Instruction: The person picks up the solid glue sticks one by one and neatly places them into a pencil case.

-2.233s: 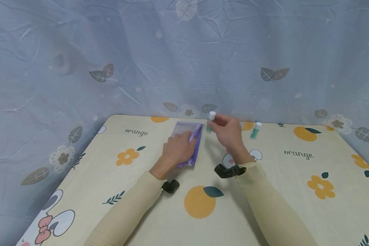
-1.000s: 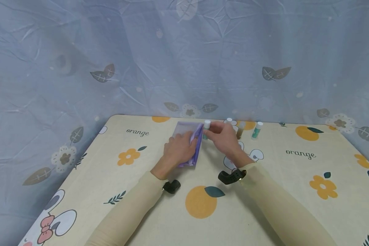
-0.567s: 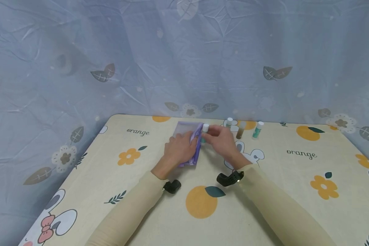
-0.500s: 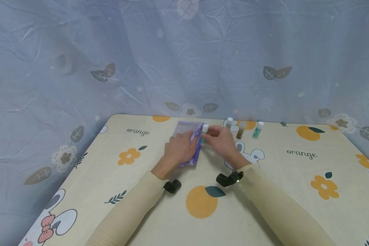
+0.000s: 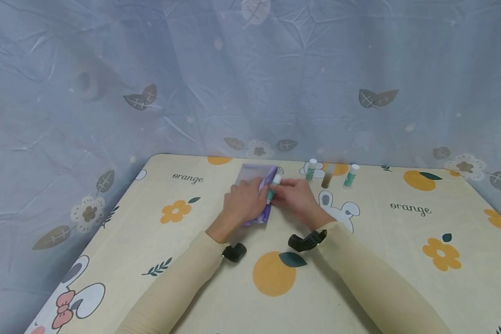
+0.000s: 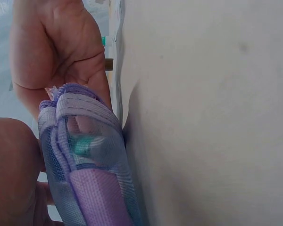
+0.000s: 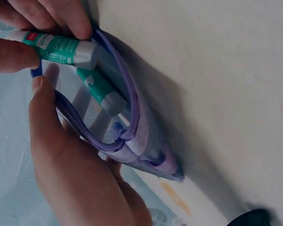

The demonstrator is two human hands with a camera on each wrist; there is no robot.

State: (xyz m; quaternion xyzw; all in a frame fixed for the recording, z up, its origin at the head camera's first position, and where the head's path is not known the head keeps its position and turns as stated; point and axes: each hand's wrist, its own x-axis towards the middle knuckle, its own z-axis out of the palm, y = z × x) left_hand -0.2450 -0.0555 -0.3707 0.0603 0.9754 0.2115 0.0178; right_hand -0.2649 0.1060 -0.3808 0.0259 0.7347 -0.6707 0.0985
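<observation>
A purple-edged mesh zipper pouch [image 5: 248,172] lies on the table under my left hand [image 5: 244,202], which grips its side with the thumb at the open mouth. My right hand [image 5: 297,200] pinches a green glue stick [image 7: 62,51] with a white cap. That glue stick is tilted, its grey base end right at the mouth of the pouch. Inside the pouch lies a second glue stick [image 7: 102,92], also visible through the mesh in the left wrist view. The tips of the left fingers show through the mesh in the right wrist view.
Behind the right hand stand a glue stick [image 5: 311,170], a brown tube with a clear cap [image 5: 327,177] and another glue stick [image 5: 351,176]. A patterned cream cloth [image 5: 217,297] covers the table, with a blue curtain [image 5: 250,83] along its far edge.
My right hand has brought the glue stick left and down to the pouch mouth, tipping it from upright to slanted. The left hand has stayed on the pouch.
</observation>
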